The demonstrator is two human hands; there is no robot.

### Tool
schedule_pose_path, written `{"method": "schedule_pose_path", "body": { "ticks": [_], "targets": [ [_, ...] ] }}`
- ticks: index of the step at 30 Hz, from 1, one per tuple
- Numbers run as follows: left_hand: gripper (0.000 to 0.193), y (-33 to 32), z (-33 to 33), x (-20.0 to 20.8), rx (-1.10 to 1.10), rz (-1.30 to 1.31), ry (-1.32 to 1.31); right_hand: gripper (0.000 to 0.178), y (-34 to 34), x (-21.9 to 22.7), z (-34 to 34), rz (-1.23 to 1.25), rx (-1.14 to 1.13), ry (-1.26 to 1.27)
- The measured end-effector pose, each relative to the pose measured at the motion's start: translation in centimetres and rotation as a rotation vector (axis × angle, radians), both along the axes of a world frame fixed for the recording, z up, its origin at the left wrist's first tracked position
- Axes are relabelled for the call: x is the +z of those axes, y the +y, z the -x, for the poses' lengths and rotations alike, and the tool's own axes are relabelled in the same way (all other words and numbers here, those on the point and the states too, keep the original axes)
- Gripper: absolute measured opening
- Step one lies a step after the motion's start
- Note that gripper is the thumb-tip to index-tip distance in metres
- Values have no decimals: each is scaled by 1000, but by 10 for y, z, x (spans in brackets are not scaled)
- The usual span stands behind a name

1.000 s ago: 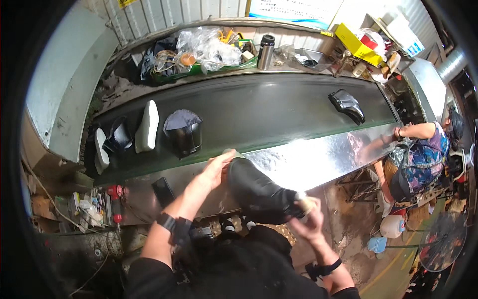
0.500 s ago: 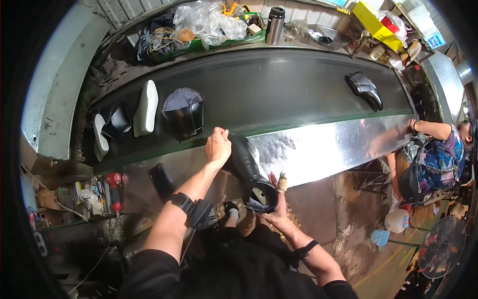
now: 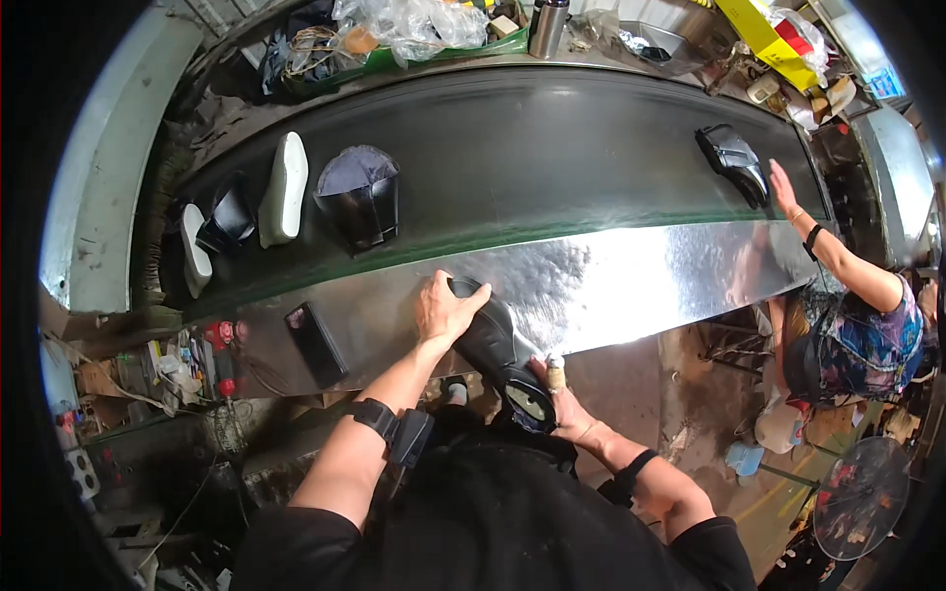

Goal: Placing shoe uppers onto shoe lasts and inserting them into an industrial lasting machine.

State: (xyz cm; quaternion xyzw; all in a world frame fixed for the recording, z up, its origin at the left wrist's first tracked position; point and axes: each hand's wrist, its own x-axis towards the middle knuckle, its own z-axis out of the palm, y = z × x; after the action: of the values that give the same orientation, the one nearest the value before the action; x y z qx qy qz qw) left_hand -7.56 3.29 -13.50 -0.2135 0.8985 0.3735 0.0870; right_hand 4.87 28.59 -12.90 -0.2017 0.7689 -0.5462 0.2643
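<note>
A black boot [image 3: 483, 340] is held slantwise over the near edge of the shiny metal ledge [image 3: 631, 276], its opening toward me. My left hand [image 3: 448, 310] wraps the far, toe end, thumb across the top. Lower down, my right hand [image 3: 567, 404] grips the boot beside its opening; some of its fingers are hidden behind it. Next to that hand's fingers stands a small tan-wrapped piece [image 3: 556, 374] with a pale tip; whether it is a bandaged finger I cannot tell. A dark, flat, phone-like rectangle [image 3: 315, 345] lies on the ledge, left of my left hand.
On the dark belt [image 3: 512, 158] lie two white soles [image 3: 284, 187] [image 3: 196, 251], black uppers [image 3: 357, 202] [image 3: 229, 217] and a black boot [image 3: 734, 163]. At right, a co-worker's hand [image 3: 783, 187] reaches near that boot. A steel flask [image 3: 548, 30] and a green bin [image 3: 394, 61] stand behind.
My left hand has opened out from a closed pose and now spans the boot's toe. The boot's opening has shifted slightly right. The co-worker's arm has risen toward the boot at right.
</note>
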Motion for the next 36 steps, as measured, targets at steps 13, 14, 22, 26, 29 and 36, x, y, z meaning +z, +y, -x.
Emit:
{"method": "schedule_pose_path", "body": {
  "ticks": [13, 14, 22, 26, 29, 36],
  "targets": [
    [36, -18, 0, -1, 327, -244, -51, 110, 0, -33, 17, 42, 132, 6],
    [36, -22, -5, 4, 349, -237, -19, 116, -1, -20, 22, 87, 143, 260],
    [38, -84, -78, 87, 535, -214, 197, 102, -80, 78, 86, 171, 279, -319],
    [41, -117, -152, 126, 696, -189, 381, 75, -148, 100, 57, -140, 221, -542],
    [36, -140, -230, 150, 881, -106, 454, 64, -193, 118, 6, 131, 321, -236],
    [39, -185, -445, 191, 1415, -30, 800, 54, -300, 143, -148, 166, 617, -275]
  ]
}}
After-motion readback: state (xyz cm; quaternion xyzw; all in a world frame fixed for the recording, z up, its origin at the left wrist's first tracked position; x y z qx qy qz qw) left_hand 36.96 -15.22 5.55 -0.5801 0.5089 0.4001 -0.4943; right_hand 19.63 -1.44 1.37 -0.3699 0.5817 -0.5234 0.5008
